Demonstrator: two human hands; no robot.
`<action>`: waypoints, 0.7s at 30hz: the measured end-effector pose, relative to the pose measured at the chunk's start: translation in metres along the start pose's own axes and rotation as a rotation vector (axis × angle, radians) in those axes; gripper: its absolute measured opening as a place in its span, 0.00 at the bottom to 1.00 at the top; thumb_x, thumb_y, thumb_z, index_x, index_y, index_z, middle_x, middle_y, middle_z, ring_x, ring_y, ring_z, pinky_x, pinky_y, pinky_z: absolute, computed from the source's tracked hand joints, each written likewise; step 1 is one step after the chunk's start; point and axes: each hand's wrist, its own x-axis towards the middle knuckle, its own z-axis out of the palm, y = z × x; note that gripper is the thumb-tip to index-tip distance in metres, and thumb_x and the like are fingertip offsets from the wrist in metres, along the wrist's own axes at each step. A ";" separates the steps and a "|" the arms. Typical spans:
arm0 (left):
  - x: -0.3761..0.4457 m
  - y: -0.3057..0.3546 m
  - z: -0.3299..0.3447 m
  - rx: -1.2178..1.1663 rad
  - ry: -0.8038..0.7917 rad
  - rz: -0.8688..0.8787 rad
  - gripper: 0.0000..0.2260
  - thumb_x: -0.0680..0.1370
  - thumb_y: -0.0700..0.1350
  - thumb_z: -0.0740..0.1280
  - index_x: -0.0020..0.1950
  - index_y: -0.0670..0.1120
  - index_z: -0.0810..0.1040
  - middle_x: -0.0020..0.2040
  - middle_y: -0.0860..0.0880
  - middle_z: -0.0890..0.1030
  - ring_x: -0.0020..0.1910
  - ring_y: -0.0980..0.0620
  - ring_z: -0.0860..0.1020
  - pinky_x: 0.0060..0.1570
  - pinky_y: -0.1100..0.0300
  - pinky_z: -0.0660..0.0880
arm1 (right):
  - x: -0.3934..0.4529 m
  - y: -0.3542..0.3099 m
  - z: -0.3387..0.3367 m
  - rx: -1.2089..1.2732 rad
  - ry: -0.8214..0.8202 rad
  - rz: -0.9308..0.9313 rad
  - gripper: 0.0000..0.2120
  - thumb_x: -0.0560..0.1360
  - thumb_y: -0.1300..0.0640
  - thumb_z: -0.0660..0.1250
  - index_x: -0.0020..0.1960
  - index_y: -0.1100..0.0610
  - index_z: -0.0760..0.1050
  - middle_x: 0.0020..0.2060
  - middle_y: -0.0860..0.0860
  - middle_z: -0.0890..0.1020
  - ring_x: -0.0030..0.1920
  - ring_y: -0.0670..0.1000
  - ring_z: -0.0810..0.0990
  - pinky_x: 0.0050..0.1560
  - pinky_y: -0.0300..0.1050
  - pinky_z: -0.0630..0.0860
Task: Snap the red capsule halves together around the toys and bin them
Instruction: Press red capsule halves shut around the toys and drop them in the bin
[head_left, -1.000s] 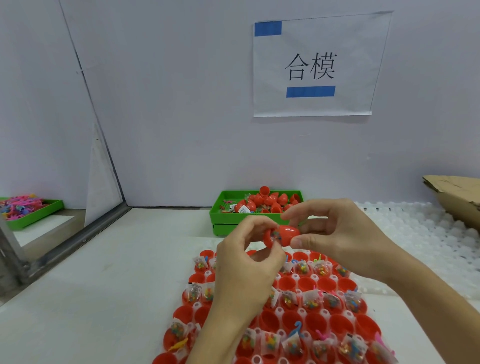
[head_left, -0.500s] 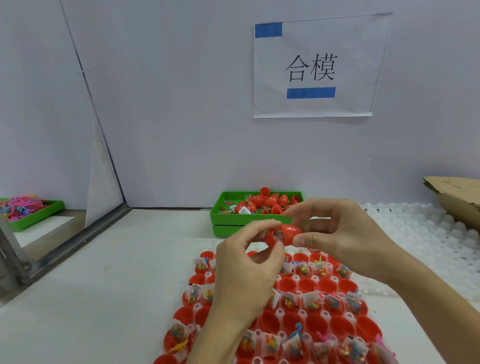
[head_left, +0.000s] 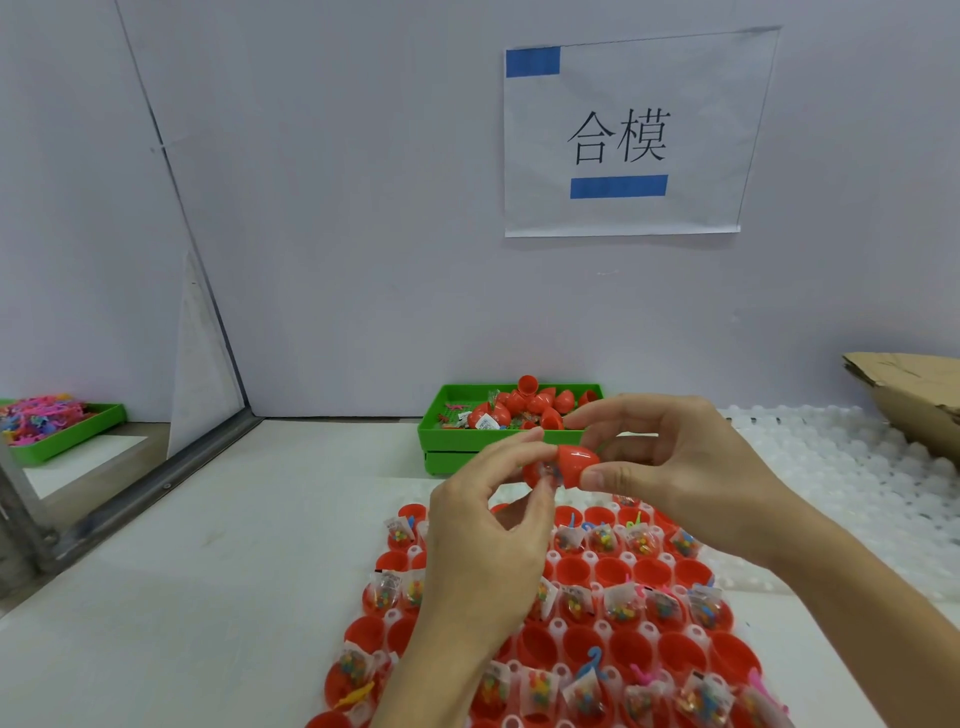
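Right hand (head_left: 685, 467): thumb and forefinger pinch the closed dome end of the capsule (head_left: 563, 467). Left hand (head_left: 483, 530): fingers (head_left: 524, 447) curled round the opposite half, which carries a small bagged toy. The capsule is held in the air above the far edge of the tray (head_left: 623, 644), just short of the green bin (head_left: 467, 441) at 12 o'clock. Its long axis runs roughly level, 9 to 3 o'clock, dome pointing to 3. The seam is partly hidden by fingertips; the halves appear mated, but full closure cannot be confirmed.

Progress: the green bin holds a modest heap of closed red capsules, so some units are done. The present unit is at the snapping stage and not yet binned. The tray, on the tabletop (head_left: 208, 597) at 6 o'clock, holds many open red halves, alternate rows loaded with bagged toys, so most of the work remains.
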 end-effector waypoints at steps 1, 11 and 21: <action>0.000 0.000 0.000 0.001 -0.003 0.004 0.16 0.77 0.38 0.71 0.51 0.60 0.83 0.56 0.63 0.82 0.57 0.62 0.79 0.45 0.69 0.79 | 0.000 0.000 0.000 0.001 0.002 0.000 0.18 0.62 0.54 0.78 0.52 0.50 0.84 0.42 0.50 0.86 0.42 0.51 0.87 0.43 0.38 0.81; 0.000 0.002 0.000 0.010 0.046 0.037 0.13 0.77 0.34 0.70 0.46 0.54 0.84 0.48 0.62 0.82 0.52 0.62 0.80 0.40 0.70 0.78 | 0.000 0.001 0.005 -0.056 0.000 0.003 0.18 0.64 0.58 0.79 0.53 0.50 0.83 0.42 0.48 0.86 0.41 0.50 0.87 0.47 0.42 0.83; 0.001 0.002 -0.002 -0.177 0.030 -0.027 0.08 0.75 0.37 0.73 0.49 0.49 0.84 0.45 0.56 0.85 0.49 0.57 0.83 0.43 0.70 0.77 | 0.000 0.000 0.004 -0.053 0.011 -0.004 0.11 0.63 0.57 0.78 0.45 0.51 0.84 0.40 0.48 0.87 0.42 0.48 0.87 0.43 0.35 0.80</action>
